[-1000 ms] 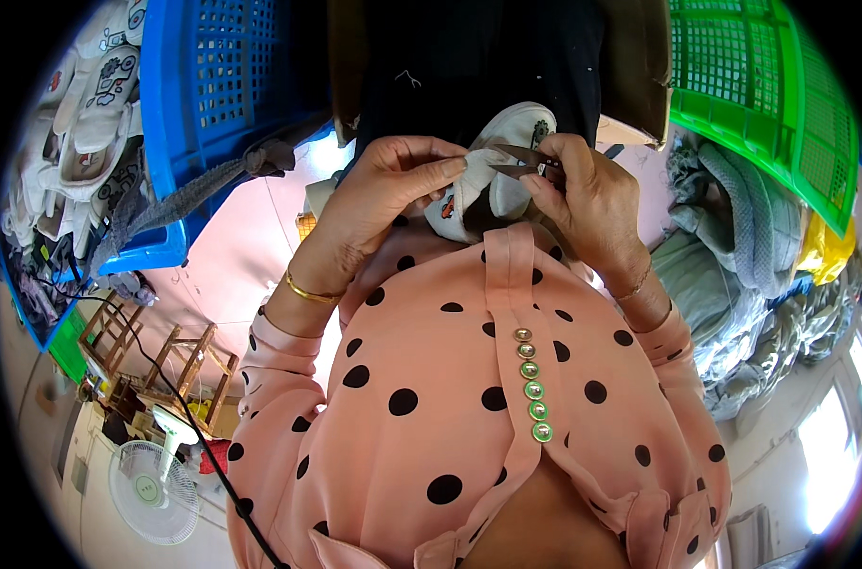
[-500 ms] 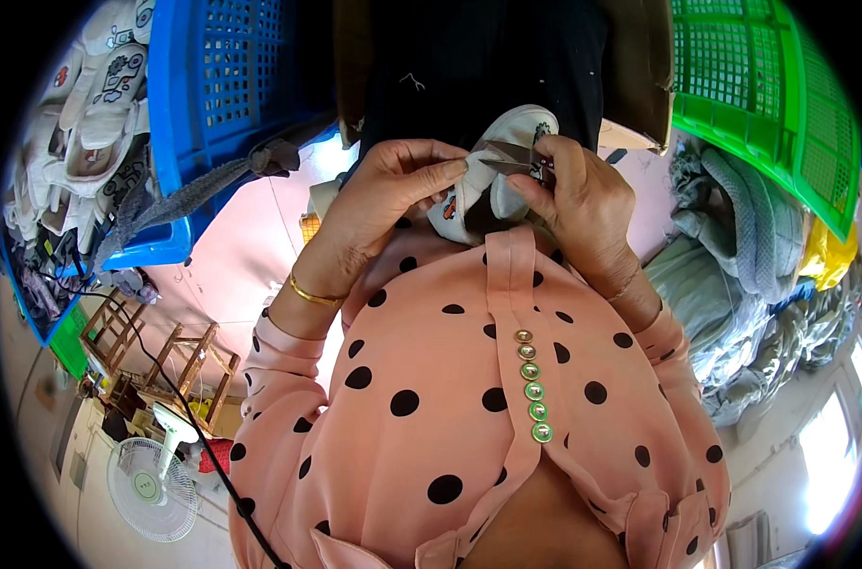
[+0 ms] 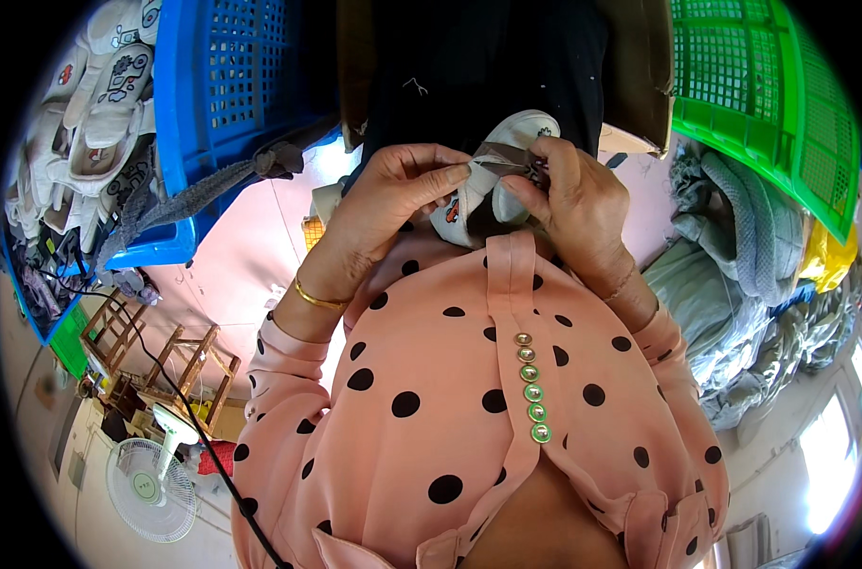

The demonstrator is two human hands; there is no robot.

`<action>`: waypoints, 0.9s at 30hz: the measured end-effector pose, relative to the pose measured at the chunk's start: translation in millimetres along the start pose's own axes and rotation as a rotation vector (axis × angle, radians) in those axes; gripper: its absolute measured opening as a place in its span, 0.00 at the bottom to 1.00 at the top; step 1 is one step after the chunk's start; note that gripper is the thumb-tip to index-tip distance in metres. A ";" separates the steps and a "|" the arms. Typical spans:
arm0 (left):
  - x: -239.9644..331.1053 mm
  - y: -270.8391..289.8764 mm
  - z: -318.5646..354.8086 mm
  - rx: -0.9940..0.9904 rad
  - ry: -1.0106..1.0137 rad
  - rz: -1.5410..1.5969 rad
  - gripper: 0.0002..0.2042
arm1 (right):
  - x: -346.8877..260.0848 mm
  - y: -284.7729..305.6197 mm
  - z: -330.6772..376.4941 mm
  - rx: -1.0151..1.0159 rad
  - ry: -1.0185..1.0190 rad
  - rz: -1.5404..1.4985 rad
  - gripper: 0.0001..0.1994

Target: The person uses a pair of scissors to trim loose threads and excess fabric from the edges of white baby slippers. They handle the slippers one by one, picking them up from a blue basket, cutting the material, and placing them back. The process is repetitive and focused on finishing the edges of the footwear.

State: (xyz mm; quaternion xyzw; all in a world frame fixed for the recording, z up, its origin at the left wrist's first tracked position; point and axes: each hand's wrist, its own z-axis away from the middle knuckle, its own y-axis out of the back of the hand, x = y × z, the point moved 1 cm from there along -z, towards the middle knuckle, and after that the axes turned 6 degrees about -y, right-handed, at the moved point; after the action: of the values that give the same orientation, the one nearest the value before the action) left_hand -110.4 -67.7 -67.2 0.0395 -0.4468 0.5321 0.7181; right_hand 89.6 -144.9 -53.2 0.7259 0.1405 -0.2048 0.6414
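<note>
A whitish cloth slipper (image 3: 524, 125) with a small printed picture on it is held in front of my lap. My left hand (image 3: 393, 194) is closed in a pinch on the slipper's edge, thumb against fingertips. My right hand (image 3: 583, 199) is wrapped round a pair of scissors (image 3: 503, 157), whose metal blades point left across the slipper towards my left fingertips. The handles are mostly hidden inside the right hand. Whether a thread lies between the blades is too small to tell.
A blue plastic crate (image 3: 180, 123) stands at the left, beside a pile of similar slippers (image 3: 109, 123). A green crate (image 3: 763, 104) is at the right, above grey fabric bundles (image 3: 734, 303). Wooden stools (image 3: 189, 360) and a white fan (image 3: 151, 488) are at lower left.
My right hand and the scissors have shifted slightly left, and the blades look closer together. My left hand keeps its pinch, almost in the same place.
</note>
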 end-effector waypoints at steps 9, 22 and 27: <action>-3.4 0.6 3.7 0.025 -0.012 -0.048 0.11 | 3.3 21.7 -24.7 -0.415 -0.633 -1.282 0.23; 16.1 -22.8 10.4 0.027 -0.572 -0.682 0.12 | 9.6 -7.5 0.1 -0.454 -0.595 -1.091 0.13; 24.2 -33.3 -1.9 -0.025 -0.525 -0.751 0.12 | 9.8 -8.9 9.2 -0.400 -0.604 -1.148 0.14</action>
State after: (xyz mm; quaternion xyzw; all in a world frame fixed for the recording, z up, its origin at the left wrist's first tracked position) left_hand -81.8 -63.4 -37.9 0.3233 -0.5750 0.2014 0.7241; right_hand 93.0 -153.3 -66.5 0.3144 0.3536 -0.6768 0.5640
